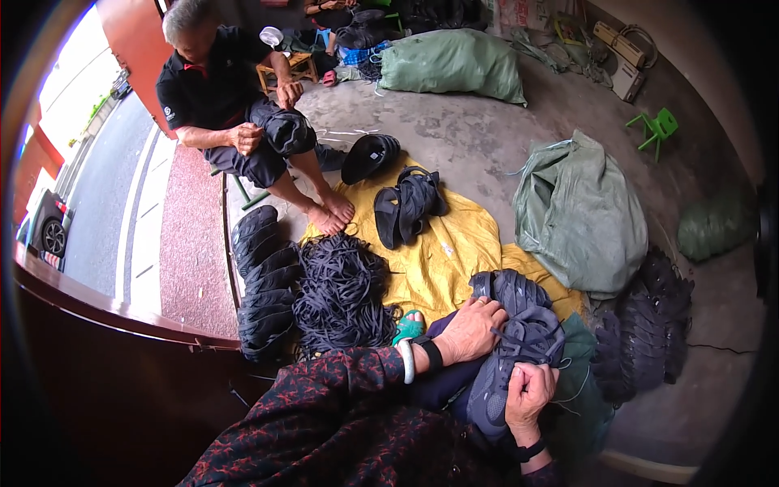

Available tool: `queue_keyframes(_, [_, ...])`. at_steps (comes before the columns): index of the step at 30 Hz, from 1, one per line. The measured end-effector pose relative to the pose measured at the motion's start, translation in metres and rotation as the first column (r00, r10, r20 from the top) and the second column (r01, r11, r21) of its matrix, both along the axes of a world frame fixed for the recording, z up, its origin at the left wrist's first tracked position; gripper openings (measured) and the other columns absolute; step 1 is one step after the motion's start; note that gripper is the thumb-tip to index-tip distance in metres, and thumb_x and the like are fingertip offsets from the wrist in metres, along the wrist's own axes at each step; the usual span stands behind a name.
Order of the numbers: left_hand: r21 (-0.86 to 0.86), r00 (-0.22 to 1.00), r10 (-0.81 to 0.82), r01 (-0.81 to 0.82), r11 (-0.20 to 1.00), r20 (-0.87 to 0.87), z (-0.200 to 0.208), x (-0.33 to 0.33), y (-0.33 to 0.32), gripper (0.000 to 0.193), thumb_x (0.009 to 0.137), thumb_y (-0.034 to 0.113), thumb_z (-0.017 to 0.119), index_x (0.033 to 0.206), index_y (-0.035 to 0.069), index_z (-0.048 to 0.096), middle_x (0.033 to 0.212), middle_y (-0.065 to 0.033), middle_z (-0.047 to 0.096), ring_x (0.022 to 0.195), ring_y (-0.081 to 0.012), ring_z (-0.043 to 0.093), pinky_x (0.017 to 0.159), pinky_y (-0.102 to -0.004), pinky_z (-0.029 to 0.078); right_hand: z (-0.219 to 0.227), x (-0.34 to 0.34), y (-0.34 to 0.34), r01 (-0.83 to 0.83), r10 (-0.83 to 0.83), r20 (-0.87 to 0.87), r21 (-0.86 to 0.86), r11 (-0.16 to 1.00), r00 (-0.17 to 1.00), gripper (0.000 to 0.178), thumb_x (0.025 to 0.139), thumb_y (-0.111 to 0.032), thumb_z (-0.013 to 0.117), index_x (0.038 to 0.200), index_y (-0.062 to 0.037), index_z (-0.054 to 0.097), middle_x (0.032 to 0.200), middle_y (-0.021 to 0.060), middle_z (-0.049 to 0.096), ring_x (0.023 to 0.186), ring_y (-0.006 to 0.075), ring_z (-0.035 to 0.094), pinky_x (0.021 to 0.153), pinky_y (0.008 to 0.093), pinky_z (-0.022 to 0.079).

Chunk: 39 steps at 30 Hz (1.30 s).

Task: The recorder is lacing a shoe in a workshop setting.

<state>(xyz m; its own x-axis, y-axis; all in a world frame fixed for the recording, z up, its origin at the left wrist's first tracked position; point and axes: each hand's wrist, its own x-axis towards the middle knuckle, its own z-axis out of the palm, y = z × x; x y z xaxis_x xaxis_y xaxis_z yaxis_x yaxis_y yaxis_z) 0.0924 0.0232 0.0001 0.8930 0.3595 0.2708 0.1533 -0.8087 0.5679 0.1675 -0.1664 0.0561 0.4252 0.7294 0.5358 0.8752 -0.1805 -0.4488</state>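
Note:
Dark grey shoe uppers lie across my lap, one with a lace threaded across its front. My left hand is closed at the far left side of this upper, fingertips pinched on its shoelace. Nearer to me, my right hand is closed too, thumb and fingers pressed together on the lace at the upper's near edge. The fingers cover most of the lace there. Beside my left wrist, a green sandal shows on a foot.
A heap of dark laces and a row of black uppers lie left. More uppers lie right, beside a green sack. Yellow sheeting covers the floor ahead. Another person sits at the far left, handling a dark upper.

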Motion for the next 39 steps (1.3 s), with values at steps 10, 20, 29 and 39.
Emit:
queue_keyframes(10, [0.028,1.000,-0.009,0.009,1.000,-0.009,0.0019,-0.0012,0.0023,0.028,0.091,0.020,0.065,0.115,0.006,0.065,0.112,-0.0116,0.063,0.107,-0.0327,0.060,0.094,-0.0445,0.046,-0.0002,0.0003,0.0014,-0.004,0.004,-0.007,0.011,1.000,1.000,0.004,0.087,-0.008,0.068,0.091,-0.0090,0.067,0.076,0.0055,0.060,0.069,0.0288,0.054,0.068,0.0414,0.039])
queue_keyframes(20, [0.026,0.999,-0.006,0.005,1.000,0.033,-0.0002,-0.0015,0.0005,0.023,0.092,0.022,0.062,0.108,0.006,0.065,0.107,-0.0132,0.062,0.108,-0.0334,0.059,0.098,-0.0462,0.045,0.0013,-0.0002,0.0008,-0.009,0.009,-0.005,0.014,1.000,1.000,0.004,0.087,-0.008,0.068,0.091,-0.0092,0.067,0.076,0.0045,0.060,0.069,0.0281,0.054,0.068,0.0410,0.039])
queue_keyframes(29, [0.017,1.000,-0.010,0.009,1.000,0.006,-0.0003,-0.0015,0.0011,0.027,0.091,0.020,0.066,0.114,0.006,0.065,0.111,-0.0110,0.063,0.107,-0.0324,0.059,0.094,-0.0446,0.046,-0.0007,0.0000,0.0007,-0.005,0.005,0.006,0.010,1.000,1.000,0.004,0.087,-0.008,0.068,0.091,-0.0091,0.067,0.075,0.0042,0.059,0.068,0.0278,0.053,0.068,0.0415,0.039])
queue_keyframes(39, [0.006,1.000,-0.010,0.010,1.000,-0.006,0.0024,-0.0021,0.0012,0.026,0.092,0.019,0.065,0.114,0.005,0.065,0.110,-0.0113,0.062,0.107,-0.0324,0.059,0.095,-0.0439,0.046,0.0009,-0.0006,0.0012,-0.007,0.007,0.005,0.021,1.000,1.000,0.005,0.087,-0.008,0.068,0.091,-0.0094,0.067,0.075,0.0039,0.060,0.068,0.0274,0.054,0.067,0.0413,0.038])
